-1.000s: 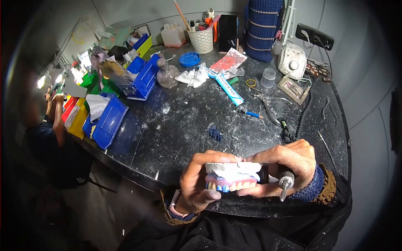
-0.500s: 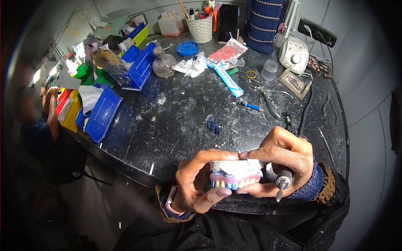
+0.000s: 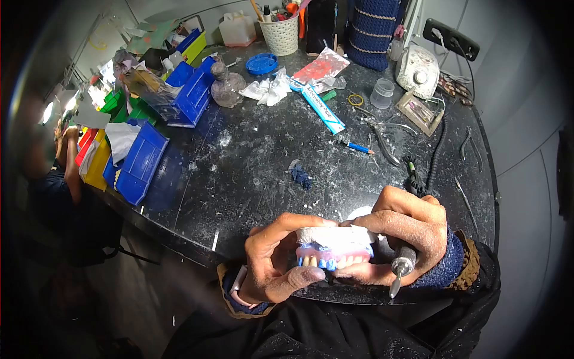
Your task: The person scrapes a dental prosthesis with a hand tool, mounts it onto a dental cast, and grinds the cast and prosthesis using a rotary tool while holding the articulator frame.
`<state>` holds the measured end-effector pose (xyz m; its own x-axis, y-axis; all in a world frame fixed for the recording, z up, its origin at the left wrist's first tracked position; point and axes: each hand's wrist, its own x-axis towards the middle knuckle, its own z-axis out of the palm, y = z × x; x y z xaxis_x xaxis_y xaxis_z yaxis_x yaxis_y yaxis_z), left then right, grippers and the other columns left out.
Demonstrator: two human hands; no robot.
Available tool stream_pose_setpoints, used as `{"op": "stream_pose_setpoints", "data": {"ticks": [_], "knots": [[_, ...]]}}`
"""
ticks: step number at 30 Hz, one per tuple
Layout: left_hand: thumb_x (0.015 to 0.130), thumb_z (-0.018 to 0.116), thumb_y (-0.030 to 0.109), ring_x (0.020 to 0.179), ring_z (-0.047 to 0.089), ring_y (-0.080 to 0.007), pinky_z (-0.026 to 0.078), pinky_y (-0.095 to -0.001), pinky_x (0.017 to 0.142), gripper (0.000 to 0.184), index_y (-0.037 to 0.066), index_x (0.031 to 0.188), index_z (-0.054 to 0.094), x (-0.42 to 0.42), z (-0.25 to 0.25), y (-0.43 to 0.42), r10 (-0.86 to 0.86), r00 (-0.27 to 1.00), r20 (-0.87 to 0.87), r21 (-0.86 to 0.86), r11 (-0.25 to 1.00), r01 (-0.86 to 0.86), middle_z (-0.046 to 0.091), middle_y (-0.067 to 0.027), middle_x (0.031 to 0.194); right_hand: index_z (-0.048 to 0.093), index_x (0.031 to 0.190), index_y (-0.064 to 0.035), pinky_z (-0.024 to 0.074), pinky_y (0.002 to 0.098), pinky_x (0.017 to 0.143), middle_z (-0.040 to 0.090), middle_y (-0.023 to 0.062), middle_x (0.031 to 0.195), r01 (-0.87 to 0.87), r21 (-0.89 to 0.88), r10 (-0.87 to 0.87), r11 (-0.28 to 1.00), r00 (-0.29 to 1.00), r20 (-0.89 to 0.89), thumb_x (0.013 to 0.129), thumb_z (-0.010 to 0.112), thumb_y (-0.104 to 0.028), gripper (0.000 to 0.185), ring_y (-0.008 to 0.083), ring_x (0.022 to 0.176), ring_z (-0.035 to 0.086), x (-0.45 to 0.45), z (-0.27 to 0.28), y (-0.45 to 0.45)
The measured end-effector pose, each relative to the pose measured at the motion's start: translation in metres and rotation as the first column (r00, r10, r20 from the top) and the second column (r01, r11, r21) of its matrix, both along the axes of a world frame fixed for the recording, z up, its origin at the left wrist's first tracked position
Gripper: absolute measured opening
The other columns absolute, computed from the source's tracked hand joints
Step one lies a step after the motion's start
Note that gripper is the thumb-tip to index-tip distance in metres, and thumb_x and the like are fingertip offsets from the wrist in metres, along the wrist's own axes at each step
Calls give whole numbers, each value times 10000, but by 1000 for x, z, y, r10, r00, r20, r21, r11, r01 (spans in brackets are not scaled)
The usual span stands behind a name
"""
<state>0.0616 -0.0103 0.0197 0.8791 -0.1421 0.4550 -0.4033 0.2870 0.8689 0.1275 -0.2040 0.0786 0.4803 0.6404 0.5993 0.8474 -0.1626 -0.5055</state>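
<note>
Between both hands, over the table's front edge, is a white plaster cast with a pink denture (image 3: pixel 335 254) under it, its teeth facing me and some marked blue. My left hand (image 3: pixel 275 257) grips its left side, fingers on top of the plaster and thumb by the lower teeth. My right hand (image 3: pixel 412 230) pinches the right side with fingertips and also holds a metal rotary handpiece (image 3: pixel 403 262), whose pointed bur aims down, apart from the denture. Part of the handpiece is hidden in the palm.
Pliers (image 3: pixel 385 140), a blue pencil (image 3: pixel 357 146) and an articulating paper packet (image 3: pixel 323 109) lie on the dark table (image 3: pixel 245 173). Blue bins (image 3: pixel 142 164) stand left, a glass flask (image 3: pixel 226 87) behind. A control box (image 3: pixel 417 73) stands back right. A co-worker (image 3: pixel 54 179) sits far left.
The bench items have shifted slightly up and left in view. My hands tilt the cast and denture a little, and the handpiece tip has swung slightly left and down. Both hands keep their hold.
</note>
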Motion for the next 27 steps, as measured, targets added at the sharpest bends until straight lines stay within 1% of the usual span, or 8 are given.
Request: {"op": "stream_pose_setpoints", "data": {"ticks": [3,6,10,15,19,22,25,27], "knots": [[812,682,178,971,617,-240,488,-345,847,463,-89,1126,470,-1,-2,0,-10,999,-34,-23,1000,9,615,-218,1024,686,824,18,403,211,392,547,55,590,-25,23,26,999,1000,-11,564,848,-280,427,90,440,535,3,-2,0],[810,610,507,819,661,-217,548,-341,743,632,-76,1014,479,-3,9,-10,136,977,-164,56,990,-128,638,-172,888,670,882,-41,393,236,376,520,22,631,-21,55,21,998,1000,-8,609,831,-317,420,109,447,540,4,-7,-1],[816,541,589,785,664,-201,556,-330,716,674,-61,984,483,-2,11,-10,188,964,-190,91,981,-173,636,-145,843,663,925,-37,408,233,386,537,23,637,5,25,-4,1000,999,-41,615,826,-329,456,115,460,553,0,-3,-1],[811,539,599,788,664,-209,559,-330,715,688,-65,985,481,-2,12,-11,197,961,-194,100,978,-181,633,-152,850,662,930,-41,419,237,389,550,13,634,45,-1,-45,999,999,-17,628,817,-327,443,121,472,570,-2,-3,-2],[816,535,595,793,665,-217,560,-335,721,688,-68,991,478,-1,7,-8,197,966,-166,115,977,-179,632,-159,863,663,921,-45,422,237,387,556,10,630,34,7,-34,999,999,-20,644,809,-313,412,122,476,578,-2,-4,-1],[804,558,596,788,665,-215,560,-329,721,695,-66,999,476,-2,5,-7,189,960,-207,101,980,-171,631,-163,875,664,908,-44,423,238,385,559,12,625,22,13,-21,1000,999,-37,651,806,-306,393,123,467,577,-2,-4,-2],[781,622,553,778,665,-198,565,-316,697,662,-60,993,487,-1,4,-11,187,965,-184,18,982,-187,637,-156,865,663,894,-41,424,239,383,556,13,614,24,13,-24,1000,999,-49,651,809,-307,389,127,458,576,-3,-4,-1],[749,673,524,770,664,-183,564,-301,675,647,-54,982,500,-1,7,-11,210,964,-161,58,978,-203,642,-142,851,663,888,-37,425,240,381,553,15,607,22,16,-21,1000,999,-49,648,812,-313,396,129,451,573,-4,-4,-1]]}}
